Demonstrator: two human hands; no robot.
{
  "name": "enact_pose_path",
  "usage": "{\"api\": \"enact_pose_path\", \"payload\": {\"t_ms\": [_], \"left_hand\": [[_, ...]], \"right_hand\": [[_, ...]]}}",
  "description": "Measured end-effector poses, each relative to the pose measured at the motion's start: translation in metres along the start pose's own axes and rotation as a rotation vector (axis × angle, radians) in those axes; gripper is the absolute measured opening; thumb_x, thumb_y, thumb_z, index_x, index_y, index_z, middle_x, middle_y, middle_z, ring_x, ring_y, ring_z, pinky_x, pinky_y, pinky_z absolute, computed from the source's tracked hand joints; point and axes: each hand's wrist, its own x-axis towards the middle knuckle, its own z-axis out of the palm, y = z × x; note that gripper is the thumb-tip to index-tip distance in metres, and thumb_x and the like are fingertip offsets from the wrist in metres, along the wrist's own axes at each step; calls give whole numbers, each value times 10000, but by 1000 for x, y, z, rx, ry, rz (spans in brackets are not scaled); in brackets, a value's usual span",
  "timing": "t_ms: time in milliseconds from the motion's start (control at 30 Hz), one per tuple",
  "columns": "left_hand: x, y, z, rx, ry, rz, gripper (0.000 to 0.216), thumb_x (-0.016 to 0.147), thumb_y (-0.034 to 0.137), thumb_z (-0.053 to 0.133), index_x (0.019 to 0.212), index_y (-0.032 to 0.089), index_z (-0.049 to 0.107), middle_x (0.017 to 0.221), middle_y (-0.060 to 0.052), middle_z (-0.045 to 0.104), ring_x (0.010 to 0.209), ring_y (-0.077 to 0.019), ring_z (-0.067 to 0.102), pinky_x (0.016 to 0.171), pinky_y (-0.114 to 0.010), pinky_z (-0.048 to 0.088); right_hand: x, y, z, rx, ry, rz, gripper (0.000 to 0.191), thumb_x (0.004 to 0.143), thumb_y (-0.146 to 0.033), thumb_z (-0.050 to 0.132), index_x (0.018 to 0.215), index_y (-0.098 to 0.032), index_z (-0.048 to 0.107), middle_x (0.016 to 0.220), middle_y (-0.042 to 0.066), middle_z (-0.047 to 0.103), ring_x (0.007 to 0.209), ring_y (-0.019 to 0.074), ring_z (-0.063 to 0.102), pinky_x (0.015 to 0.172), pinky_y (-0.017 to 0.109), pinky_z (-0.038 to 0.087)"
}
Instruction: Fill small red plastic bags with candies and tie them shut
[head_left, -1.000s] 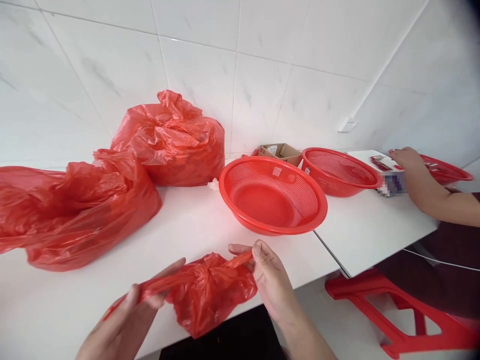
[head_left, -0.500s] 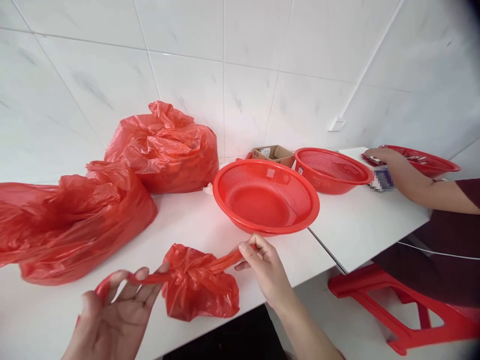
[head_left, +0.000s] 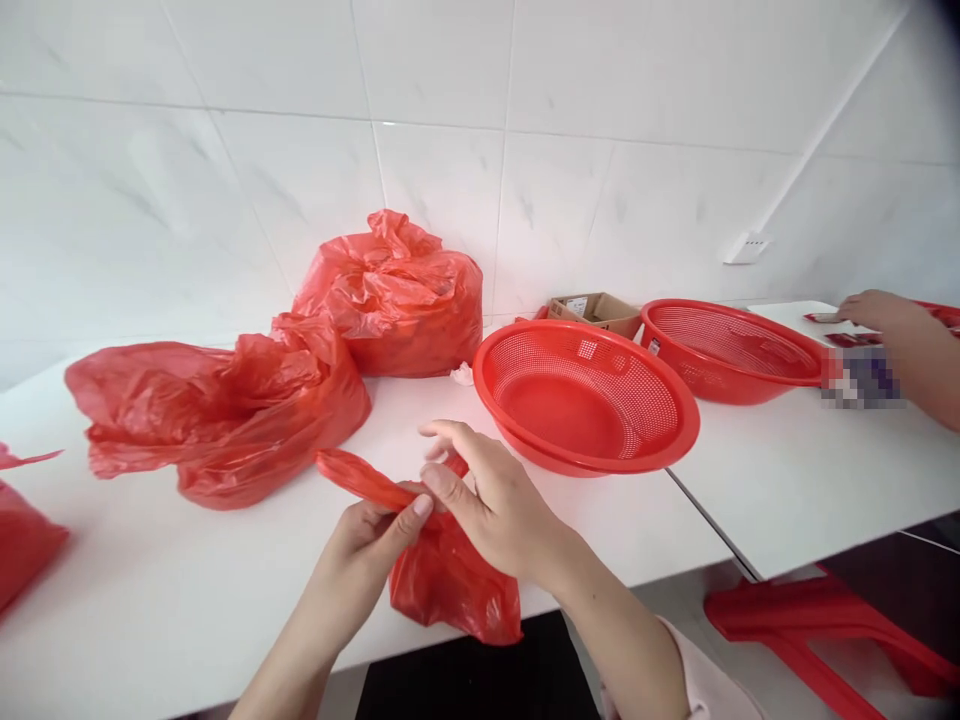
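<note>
A small red plastic bag [head_left: 456, 590] with something inside sits at the table's front edge, its contents hidden. My left hand [head_left: 367, 550] pinches the bag at its gathered neck between thumb and fingers, and a twisted handle sticks out to the left. Over the top of the same bag, my right hand [head_left: 495, 495] is curled, with a strip of red plastic between its thumb and fingers. Just beyond it stands a red perforated basin [head_left: 570, 400] with nothing in it.
Two larger filled red bags [head_left: 247, 420] lie to the left and back, and part of another red bag [head_left: 26, 545] shows at the left edge. A second basin [head_left: 731, 345], a cardboard box [head_left: 600, 312] and a co-worker's hand [head_left: 885, 310] are rightward. A red stool [head_left: 795, 620] stands below.
My hands have come together over the small bag, after stretching its two handles apart. The view has turned left, bringing another red bag in at the left edge.
</note>
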Motion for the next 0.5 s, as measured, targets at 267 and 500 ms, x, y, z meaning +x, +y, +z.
{"api": "enact_pose_path", "payload": {"t_ms": [267,500], "left_hand": [[-2,-11,0,-91,144,-92,352,862,517,627,889,200,776,850,-61,725,965,-243,674,927,-374,534],[-3,5,-24,21,95,-9,213,795,396,738,901,212,755,1019,-82,721,993,-259,676,874,-373,563]], "right_hand": [[-16,-9,-13,157,301,139,118,1003,-314,420,1101,-268,467,630,-66,376,490,105,358,498,229,341],[-70,-20,-4,76,81,280,108,967,-263,454,1070,-259,487,574,-72,382,456,109,352,452,231,357]]}}
